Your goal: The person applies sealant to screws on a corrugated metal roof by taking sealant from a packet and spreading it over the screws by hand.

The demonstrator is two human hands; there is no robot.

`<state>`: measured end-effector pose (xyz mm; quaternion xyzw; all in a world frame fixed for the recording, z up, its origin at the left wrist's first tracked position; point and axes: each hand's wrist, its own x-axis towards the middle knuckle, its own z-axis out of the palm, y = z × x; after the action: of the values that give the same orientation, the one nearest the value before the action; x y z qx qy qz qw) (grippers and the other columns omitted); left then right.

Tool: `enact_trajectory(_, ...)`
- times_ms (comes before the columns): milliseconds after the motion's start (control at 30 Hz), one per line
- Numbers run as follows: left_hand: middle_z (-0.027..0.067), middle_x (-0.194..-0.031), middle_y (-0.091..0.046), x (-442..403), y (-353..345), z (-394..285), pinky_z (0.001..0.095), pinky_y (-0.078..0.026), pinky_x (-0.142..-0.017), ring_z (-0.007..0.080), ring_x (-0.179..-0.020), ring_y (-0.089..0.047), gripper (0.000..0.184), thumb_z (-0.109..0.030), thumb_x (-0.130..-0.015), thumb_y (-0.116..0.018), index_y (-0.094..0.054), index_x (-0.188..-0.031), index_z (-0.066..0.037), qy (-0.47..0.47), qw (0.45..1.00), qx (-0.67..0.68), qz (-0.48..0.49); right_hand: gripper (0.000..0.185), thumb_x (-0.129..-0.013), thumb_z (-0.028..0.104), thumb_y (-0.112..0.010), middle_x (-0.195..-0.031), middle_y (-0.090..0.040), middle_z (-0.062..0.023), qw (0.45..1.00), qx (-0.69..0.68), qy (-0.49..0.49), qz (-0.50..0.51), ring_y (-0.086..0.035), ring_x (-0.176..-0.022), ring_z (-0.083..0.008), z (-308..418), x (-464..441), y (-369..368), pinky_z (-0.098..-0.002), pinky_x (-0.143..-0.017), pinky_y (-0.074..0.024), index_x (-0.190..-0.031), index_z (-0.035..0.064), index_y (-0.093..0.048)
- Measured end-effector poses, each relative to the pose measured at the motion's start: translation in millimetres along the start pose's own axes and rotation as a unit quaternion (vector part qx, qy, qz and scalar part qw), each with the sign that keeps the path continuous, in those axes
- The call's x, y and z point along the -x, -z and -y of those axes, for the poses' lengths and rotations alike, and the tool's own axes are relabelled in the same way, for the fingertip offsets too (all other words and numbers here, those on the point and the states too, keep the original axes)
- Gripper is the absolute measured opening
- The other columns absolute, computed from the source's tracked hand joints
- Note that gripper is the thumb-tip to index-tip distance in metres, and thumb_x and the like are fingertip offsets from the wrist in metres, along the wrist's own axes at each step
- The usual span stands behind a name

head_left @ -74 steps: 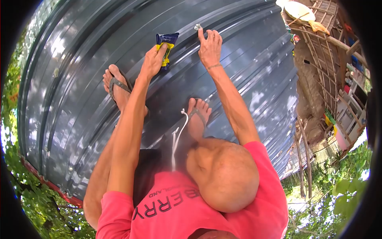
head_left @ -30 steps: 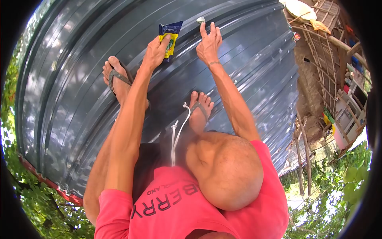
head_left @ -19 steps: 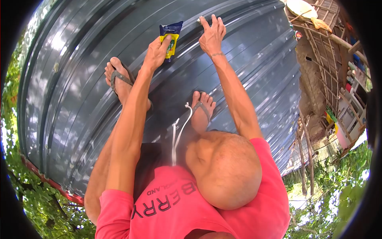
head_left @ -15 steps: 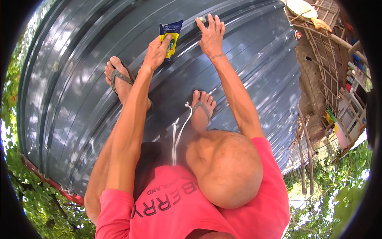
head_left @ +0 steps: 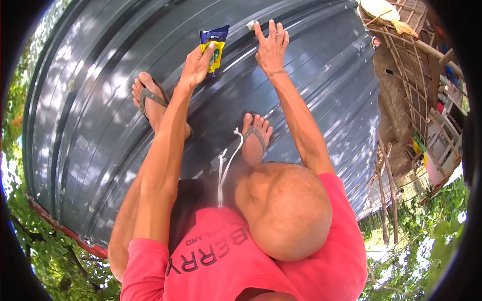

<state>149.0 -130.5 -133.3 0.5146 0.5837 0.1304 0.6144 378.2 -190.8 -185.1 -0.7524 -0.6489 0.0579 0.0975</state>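
Left hand grips packet; right hand apparently touches white dab

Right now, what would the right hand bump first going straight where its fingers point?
Only ribbed metal sheeting shows past the right hand, so the way looks free, though rib height is unclear. A white dab lies to one side.
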Motion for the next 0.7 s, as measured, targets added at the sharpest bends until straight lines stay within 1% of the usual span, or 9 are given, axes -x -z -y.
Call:
enact_trajectory(133,0.0032,-0.085,-0.065,-1,0,2,0.0308,-0.047,-0.070,0.0105,-0.076,-0.056,0.045,-0.044,-0.105,-0.054,-0.065,-0.104,0.000,0.008,0.999,0.027,0.015,0.072,-0.078,-0.001,-0.062,-0.154,-0.035,-0.0274,0.995,-0.085,-0.055,0.017,-0.029,-0.143,-0.0476,8,9,-4,-0.0636,-0.116,-0.0229,-0.146,0.0172,-0.047)
enact_trajectory(233,0.0032,-0.085,-0.065,-6,1,10,0.0310,-0.048,-0.070,0.0107,-0.076,-0.057,0.045,-0.044,-0.105,-0.054,-0.065,-0.104,0.000,0.010,0.999,0.037,0.023,0.074,-0.078,-0.002,-0.060,-0.156,-0.032,-0.0284,0.988,-0.126,-0.081,0.027,-0.028,-0.144,-0.0482,27,17,-6,-0.0644,-0.117,-0.0217,-0.148,0.0164,-0.045)
enact_trajectory(333,0.0030,-0.085,-0.065,-7,1,13,0.0311,-0.048,-0.070,0.0109,-0.077,-0.057,0.046,-0.044,-0.105,-0.054,-0.065,-0.104,0.000,-0.002,1.000,0.020,0.017,0.077,-0.080,-0.004,-0.053,-0.158,-0.029,-0.0284,0.991,-0.109,-0.073,0.006,-0.027,-0.144,-0.0487,34,18,-6,-0.0624,-0.117,-0.0200,-0.152,0.0200,-0.041)
enact_trajectory(367,0.0029,-0.085,-0.065,-8,1,13,0.0312,-0.048,-0.070,0.0110,-0.077,-0.057,0.046,-0.045,-0.105,-0.054,-0.065,-0.104,0.000,-0.007,1.000,0.012,0.013,0.076,-0.083,-0.004,-0.052,-0.159,-0.027,-0.0275,0.994,-0.091,-0.058,-0.003,-0.026,-0.145,-0.0482,31,17,-10,-0.0634,-0.117,-0.0193,-0.154,0.0201,-0.039)
enact_trajectory(467,0.0028,-0.085,-0.065,-4,1,4,0.0314,-0.048,-0.070,0.0112,-0.077,-0.058,0.046,-0.045,-0.104,-0.054,-0.065,-0.104,0.000,0.003,1.000,0.000,0.006,0.064,-0.092,0.000,-0.052,-0.159,-0.029,-0.0269,1.000,-0.008,-0.018,-0.009,-0.028,-0.145,-0.0478,16,20,-10,-0.0645,-0.118,-0.0208,-0.152,0.0181,-0.042)
enact_trajectory(567,0.0031,-0.085,-0.065,2,1,-8,0.0313,-0.048,-0.071,0.0110,-0.077,-0.057,0.045,-0.044,-0.104,-0.054,-0.065,-0.103,0.000,0.020,1.000,-0.002,0.004,0.060,-0.096,0.003,-0.049,-0.159,-0.030,-0.0258,1.000,0.011,-0.024,0.008,-0.030,-0.144,-0.0474,2,21,-6,-0.0644,-0.117,-0.0212,-0.153,0.0206,-0.042)
enact_trajectory(700,0.0026,-0.084,-0.064,-2,0,5,0.0308,-0.048,-0.070,0.0102,-0.076,-0.057,0.045,-0.044,-0.105,-0.055,-0.065,-0.102,0.000,0.000,1.000,0.025,0.009,0.062,-0.095,0.002,-0.049,-0.159,-0.030,-0.0260,1.000,-0.019,-0.013,0.004,-0.029,-0.144,-0.0476,-8,16,-12,-0.0638,-0.117,-0.0216,-0.153,0.0227,-0.042)
